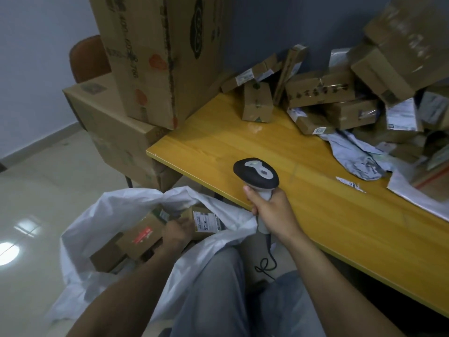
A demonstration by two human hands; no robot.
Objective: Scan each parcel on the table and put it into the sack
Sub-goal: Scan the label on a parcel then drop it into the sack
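Holding the small parcel [206, 221] inside the sack [109, 210], my left hand [177, 231] pinches its near end in a curled grip; it looks like light, stiff cardboard, best taken across its short sides. My right hand [274, 212] wraps its grip round the scanner [256, 173] above the tabletop [315, 215].

The right hand [272, 212] grips the scanner [256, 175] by its handle, just over the near edge of the yellow table [315, 215]. Left of the table and lower down sits the white sack [102, 215], wide open. The left hand [178, 231] holds a small brown parcel [206, 222] inside it, over other boxes [136, 239]. A heap of parcels [352, 100] lies at the table's far right end, and big cardboard boxes [155, 57] stand stacked at its left end
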